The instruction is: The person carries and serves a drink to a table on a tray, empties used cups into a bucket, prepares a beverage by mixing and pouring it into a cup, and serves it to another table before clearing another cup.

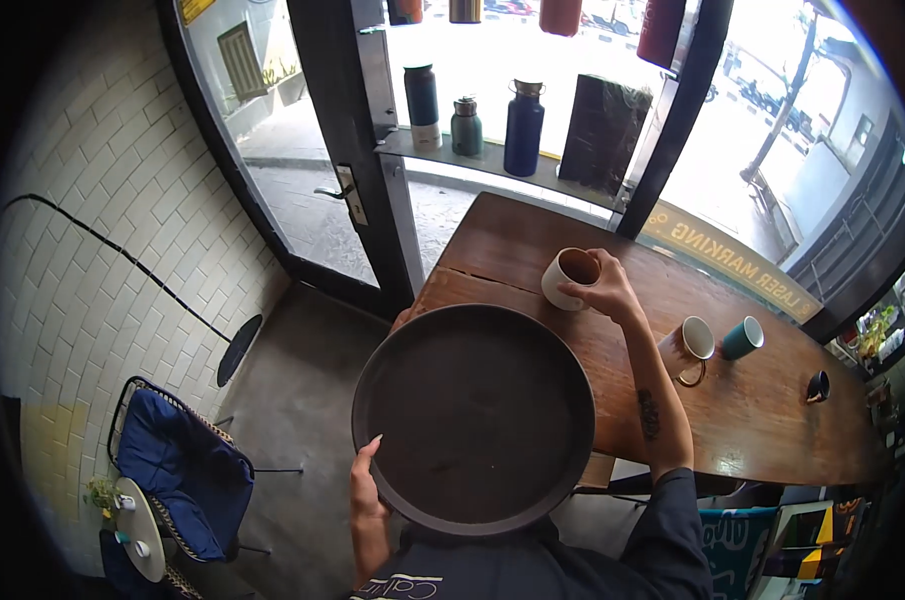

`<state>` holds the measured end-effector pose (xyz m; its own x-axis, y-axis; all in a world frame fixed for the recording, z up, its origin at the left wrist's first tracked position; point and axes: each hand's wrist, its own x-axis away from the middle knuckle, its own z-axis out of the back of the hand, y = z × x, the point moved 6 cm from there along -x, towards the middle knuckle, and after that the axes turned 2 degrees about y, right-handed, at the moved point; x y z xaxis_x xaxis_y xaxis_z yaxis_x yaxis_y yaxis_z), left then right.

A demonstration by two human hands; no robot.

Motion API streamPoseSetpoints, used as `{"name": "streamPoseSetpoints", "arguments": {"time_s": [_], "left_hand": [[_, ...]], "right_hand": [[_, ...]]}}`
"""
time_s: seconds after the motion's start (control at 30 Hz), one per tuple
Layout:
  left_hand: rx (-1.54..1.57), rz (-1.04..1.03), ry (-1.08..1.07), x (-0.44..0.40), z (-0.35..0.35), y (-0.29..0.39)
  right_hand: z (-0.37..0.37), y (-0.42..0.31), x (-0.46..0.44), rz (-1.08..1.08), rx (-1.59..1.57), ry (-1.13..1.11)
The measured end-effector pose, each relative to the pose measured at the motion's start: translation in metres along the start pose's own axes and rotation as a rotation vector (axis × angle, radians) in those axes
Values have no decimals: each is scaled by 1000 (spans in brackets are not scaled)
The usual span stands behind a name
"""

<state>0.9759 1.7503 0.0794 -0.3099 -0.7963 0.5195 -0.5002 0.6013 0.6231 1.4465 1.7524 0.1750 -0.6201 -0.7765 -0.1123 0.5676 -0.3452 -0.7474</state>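
Toward the left end of the wooden table [503, 240], you have your right hand [609, 288] closed around the rim of a white cup [555, 284] with a brown inside, thumb at the near side and fingers reaching over the far side. The cup is upright or only slightly tilted; whether its base touches the wood, you cannot tell from this angle. Nearer to you, your left hand [367, 490] grips the left side of a round dark tray [473, 420], with the thumb over the rim and the other fingers hidden beneath. The tray is held in front of your body, overlapping the near edge of the table in view.

As for how far along you are, it looks like an early stage: the tray is in hand and the white cup is grasped, but your right hand has not let go of it. To the right of your forearm, a white mug [673, 352] with a curved handle, a teal cup [739, 342] and, farther right, a small dark cup [819, 387] all stand on the table, untouched by either hand. Judging by that layout, any handling of those three remains to be done.
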Motion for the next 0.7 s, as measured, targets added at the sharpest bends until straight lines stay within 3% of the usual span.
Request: {"name": "streamPoseSetpoints", "arguments": {"time_s": [0.27,0.5,0.63,0.7], "left_hand": [[-45,-6,-19,1,-5,1],[-56,23,-27,-6,-21,-7],[-61,50,-13,-8,-30,-5],[-60,57,-17,-17,-24,-7]], "right_hand": [[-1,-15,10,120,-35,-7],[95,-62,103,216,266,387],[150,-41,156,134,430,644],[164,-9,170,71,394,634]]}}
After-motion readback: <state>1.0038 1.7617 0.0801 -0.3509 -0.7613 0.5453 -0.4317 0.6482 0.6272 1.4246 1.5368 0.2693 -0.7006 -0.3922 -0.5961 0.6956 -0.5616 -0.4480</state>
